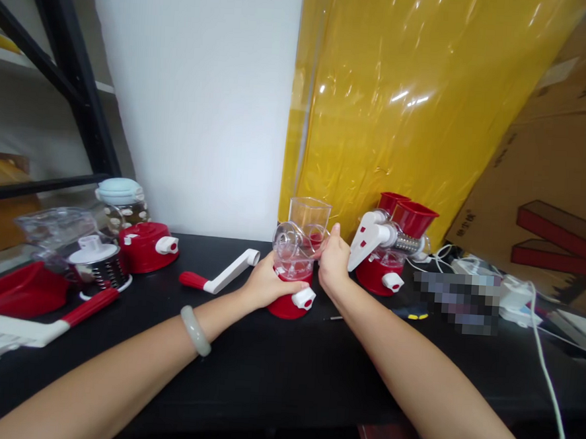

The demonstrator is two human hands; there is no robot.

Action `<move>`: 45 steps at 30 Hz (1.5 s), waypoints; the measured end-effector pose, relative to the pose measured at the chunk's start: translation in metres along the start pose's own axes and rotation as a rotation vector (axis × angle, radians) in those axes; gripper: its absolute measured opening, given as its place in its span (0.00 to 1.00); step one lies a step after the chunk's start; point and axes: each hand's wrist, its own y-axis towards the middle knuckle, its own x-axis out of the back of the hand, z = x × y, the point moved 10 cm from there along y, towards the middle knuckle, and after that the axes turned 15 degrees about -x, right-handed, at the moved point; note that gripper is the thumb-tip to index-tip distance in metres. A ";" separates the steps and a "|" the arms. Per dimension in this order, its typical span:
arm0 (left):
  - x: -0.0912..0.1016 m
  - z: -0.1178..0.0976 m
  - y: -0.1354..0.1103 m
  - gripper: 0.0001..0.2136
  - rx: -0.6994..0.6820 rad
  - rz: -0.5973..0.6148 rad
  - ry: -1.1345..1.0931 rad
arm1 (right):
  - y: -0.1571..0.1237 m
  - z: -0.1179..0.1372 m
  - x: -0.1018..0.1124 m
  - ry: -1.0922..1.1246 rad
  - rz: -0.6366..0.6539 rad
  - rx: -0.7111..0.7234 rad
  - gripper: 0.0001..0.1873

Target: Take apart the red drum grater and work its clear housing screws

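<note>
A rotary grater with a clear body (pixel 297 243) and red base (pixel 288 305) stands on the black table (pixel 274 371). My left hand (pixel 265 285) is wrapped round the base and lower body from the left. My right hand (pixel 333 260) grips the clear body from the right, thumb up. A loose white crank with a red grip (pixel 220 276) lies just left of my left hand.
A second, assembled grater (pixel 387 252) stands to the right. At the left are a red base (pixel 147 245), a metal drum (pixel 96 267), a clear housing (pixel 57 228), a jar (pixel 121 199) and another crank (pixel 33 329). White cables (pixel 538 340) lie at the right.
</note>
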 end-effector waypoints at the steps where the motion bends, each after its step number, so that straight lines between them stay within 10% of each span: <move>1: 0.000 0.000 0.000 0.36 -0.006 0.003 0.013 | 0.001 0.000 0.001 0.002 0.000 0.000 0.33; 45: -0.009 -0.006 0.007 0.33 -0.100 0.186 -0.020 | 0.001 -0.004 0.002 0.031 0.062 0.016 0.35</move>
